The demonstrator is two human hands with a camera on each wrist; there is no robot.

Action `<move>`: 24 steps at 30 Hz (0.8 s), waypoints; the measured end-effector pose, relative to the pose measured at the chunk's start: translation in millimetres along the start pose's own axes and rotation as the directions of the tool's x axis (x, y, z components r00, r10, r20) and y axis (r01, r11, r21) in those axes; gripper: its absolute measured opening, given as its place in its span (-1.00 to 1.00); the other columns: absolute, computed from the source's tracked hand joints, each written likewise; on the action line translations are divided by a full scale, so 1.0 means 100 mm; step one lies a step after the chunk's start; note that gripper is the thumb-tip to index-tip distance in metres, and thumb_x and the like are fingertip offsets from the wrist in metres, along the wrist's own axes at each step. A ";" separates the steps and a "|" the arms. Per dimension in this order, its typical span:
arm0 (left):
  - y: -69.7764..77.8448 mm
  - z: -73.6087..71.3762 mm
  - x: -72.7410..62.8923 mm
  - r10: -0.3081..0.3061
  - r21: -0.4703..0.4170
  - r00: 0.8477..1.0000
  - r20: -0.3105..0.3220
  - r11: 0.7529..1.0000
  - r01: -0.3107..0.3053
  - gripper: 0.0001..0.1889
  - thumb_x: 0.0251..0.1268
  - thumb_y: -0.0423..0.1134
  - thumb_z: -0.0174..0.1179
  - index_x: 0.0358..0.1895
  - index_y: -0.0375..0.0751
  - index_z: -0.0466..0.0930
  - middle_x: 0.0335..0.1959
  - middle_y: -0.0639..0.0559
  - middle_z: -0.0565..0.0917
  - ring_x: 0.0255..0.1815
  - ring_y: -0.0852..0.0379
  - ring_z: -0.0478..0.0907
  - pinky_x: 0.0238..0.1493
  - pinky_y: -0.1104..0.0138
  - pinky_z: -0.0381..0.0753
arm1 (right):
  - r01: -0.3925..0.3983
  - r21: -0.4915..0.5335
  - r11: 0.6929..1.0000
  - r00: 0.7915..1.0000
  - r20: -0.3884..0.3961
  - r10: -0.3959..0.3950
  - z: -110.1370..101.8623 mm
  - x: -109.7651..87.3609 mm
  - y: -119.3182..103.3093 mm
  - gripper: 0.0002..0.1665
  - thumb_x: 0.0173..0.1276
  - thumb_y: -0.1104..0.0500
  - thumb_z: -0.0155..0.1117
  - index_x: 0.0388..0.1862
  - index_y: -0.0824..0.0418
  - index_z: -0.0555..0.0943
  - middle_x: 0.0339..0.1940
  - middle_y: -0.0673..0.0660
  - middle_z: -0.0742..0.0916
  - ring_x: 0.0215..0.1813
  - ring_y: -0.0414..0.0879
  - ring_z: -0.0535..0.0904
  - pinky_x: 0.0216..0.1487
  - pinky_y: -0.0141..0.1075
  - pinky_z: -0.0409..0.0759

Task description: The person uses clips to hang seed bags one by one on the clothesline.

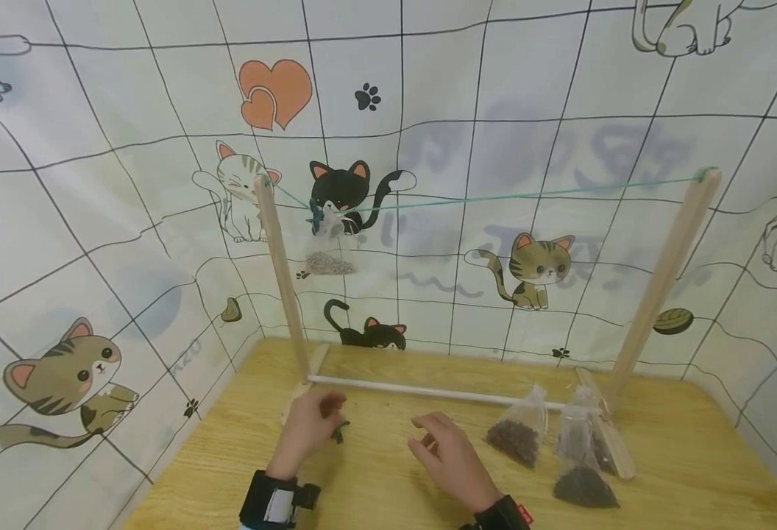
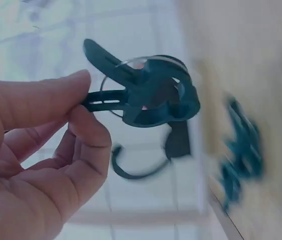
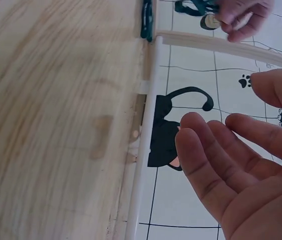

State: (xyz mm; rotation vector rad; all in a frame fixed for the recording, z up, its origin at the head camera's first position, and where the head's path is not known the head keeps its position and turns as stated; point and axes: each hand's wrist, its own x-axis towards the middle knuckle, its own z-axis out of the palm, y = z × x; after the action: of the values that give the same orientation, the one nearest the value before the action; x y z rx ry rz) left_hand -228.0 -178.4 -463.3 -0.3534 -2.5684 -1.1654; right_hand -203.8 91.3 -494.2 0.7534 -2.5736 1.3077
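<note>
My left hand (image 1: 310,425) pinches one handle of a dark green plastic clip (image 2: 156,92) between thumb and forefinger, above the table. More green clips (image 2: 243,150), blurred, lie on the wood below it. The right hand (image 1: 453,464) is held over the table with relaxed, slightly bent fingers and holds nothing. A small sheer bag (image 1: 330,261) of pale grains hangs from a green string (image 1: 494,199), with a dark green clip (image 1: 316,217) at its top. On the right of the table are a bag of dark brown pieces (image 1: 516,440) and a bag of blackish grains (image 1: 583,486).
Two wooden posts (image 1: 281,287) (image 1: 666,287) carry the string. A white rod (image 1: 421,390) joins them low down, behind my hands. Another bag (image 1: 603,450) lies partly hidden on the right post's wooden foot (image 1: 616,449). Cat-patterned cloth (image 1: 428,294) surrounds the table.
</note>
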 end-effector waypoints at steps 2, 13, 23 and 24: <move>0.15 -0.01 0.01 0.006 -0.090 1.000 0.012 0.996 -0.005 -0.72 0.11 -0.59 0.41 -0.11 -0.28 0.73 -0.25 -0.05 0.73 -0.25 0.10 0.65 -0.20 0.33 0.68 | 0.019 0.025 1.000 1.000 0.011 -0.020 -0.01 0.01 -0.01 -0.59 0.55 0.10 0.28 0.27 0.26 0.60 0.10 0.27 0.69 -0.16 -0.17 0.66 -0.19 -0.31 0.68; 0.72 0.11 0.01 0.066 -0.529 0.965 0.252 0.845 0.080 -0.74 0.28 -0.48 0.37 0.02 -0.31 0.70 -0.10 -0.27 0.71 -0.16 0.14 0.66 -0.10 0.37 0.67 | 0.087 0.268 0.959 0.989 0.089 -0.115 -0.10 -0.01 -0.07 -0.37 0.45 0.09 0.41 0.42 0.26 0.51 0.18 0.27 0.68 -0.07 -0.05 0.71 -0.10 -0.19 0.73; 0.73 0.26 0.04 0.025 -0.570 0.976 0.215 0.815 0.105 -0.75 0.25 -0.47 0.40 0.00 -0.31 0.71 -0.12 -0.18 0.73 -0.14 0.13 0.66 -0.11 0.40 0.68 | 0.109 0.252 0.962 0.992 0.037 -0.122 -0.16 0.00 -0.09 -0.50 0.46 0.12 0.40 0.32 0.22 0.60 -0.09 0.10 0.76 -0.23 -0.28 0.66 -0.20 -0.30 0.68; 0.73 0.27 0.04 0.024 -0.566 0.976 0.215 0.818 0.104 -0.74 0.25 -0.44 0.41 0.00 -0.30 0.71 -0.11 -0.17 0.73 -0.13 0.13 0.66 -0.09 0.40 0.68 | 0.106 0.257 0.960 0.993 0.030 -0.118 -0.16 -0.01 -0.09 -0.49 0.46 0.13 0.40 0.33 0.24 0.60 -0.10 0.11 0.76 -0.24 -0.28 0.66 -0.20 -0.29 0.68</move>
State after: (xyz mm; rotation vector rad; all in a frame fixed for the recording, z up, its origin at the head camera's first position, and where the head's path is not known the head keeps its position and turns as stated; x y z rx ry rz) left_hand -211.5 -110.7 -428.8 -0.5837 -2.3332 -2.0200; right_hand -199.9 99.7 -477.8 0.9671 -2.3813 1.6223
